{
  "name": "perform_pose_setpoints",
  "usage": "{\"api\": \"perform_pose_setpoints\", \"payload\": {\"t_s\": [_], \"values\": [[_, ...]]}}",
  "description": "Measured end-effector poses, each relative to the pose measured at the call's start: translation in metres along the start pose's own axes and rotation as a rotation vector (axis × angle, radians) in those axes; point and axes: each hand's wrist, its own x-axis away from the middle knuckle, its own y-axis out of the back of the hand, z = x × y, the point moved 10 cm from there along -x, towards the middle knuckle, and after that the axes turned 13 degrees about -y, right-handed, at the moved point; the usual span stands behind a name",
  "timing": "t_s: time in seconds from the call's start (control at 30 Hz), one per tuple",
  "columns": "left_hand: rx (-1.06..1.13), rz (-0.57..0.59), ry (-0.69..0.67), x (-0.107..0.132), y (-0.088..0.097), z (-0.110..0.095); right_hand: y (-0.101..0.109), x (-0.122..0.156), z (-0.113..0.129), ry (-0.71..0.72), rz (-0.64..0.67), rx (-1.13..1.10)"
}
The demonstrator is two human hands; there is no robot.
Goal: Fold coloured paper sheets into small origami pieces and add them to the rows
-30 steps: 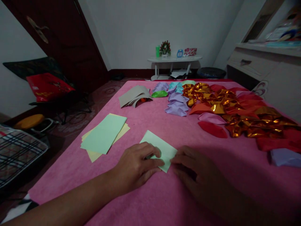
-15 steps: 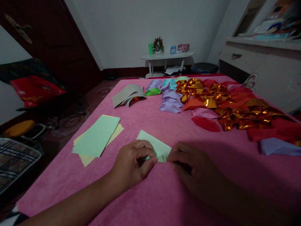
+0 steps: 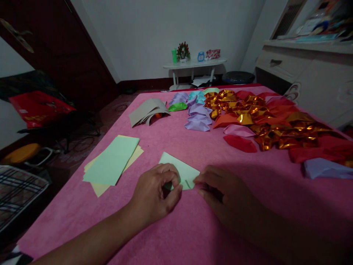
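A pale green sheet of paper point(image 3: 180, 165), folded with slanting edges, lies on the pink cloth between my hands. My left hand point(image 3: 158, 189) is closed on its left near edge, thumb and forefinger pinching the paper. At the paper's right corner, the fingers of my right hand point(image 3: 219, 189) are bent together and grip the edge. Left of my hands rests a stack of light green paper point(image 3: 113, 160) with yellow sheets point(image 3: 99, 188) showing beneath it.
The pink cloth point(image 3: 165, 235) covers the table. Grey sheets point(image 3: 150, 108) curl farther back. Rows of folded lilac point(image 3: 198, 123), red point(image 3: 239, 143) and shiny gold paper pieces point(image 3: 271, 136) fill the back right. A white side table point(image 3: 194, 65) stands by the wall.
My hands stay at the green paper with almost the same grip; my right fingertips have shifted slightly along its right corner. The whole view has shifted a little.
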Motion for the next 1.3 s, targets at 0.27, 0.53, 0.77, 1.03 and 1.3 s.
{"api": "perform_pose_setpoints", "payload": {"t_s": [0.27,0.53,0.77,1.03,1.3], "values": [[-0.051,0.024,-0.052,0.001,-0.002,-0.004,-0.004,0.0,0.003,0.043,0.012,0.04],[0.019,-0.001,-0.048,0.0,0.0,-0.004,-0.003,-0.001,0.001,0.031,0.008,0.039],[0.003,-0.008,-0.014,0.001,0.0,-0.002,-0.005,0.002,0.006,0.062,0.022,0.09],[-0.023,0.001,0.027,0.003,-0.001,0.002,-0.005,0.0,0.008,0.066,0.0,0.132],[0.012,-0.008,0.053,0.003,-0.002,0.005,-0.004,-0.012,0.01,-0.012,-0.051,0.198]]}}
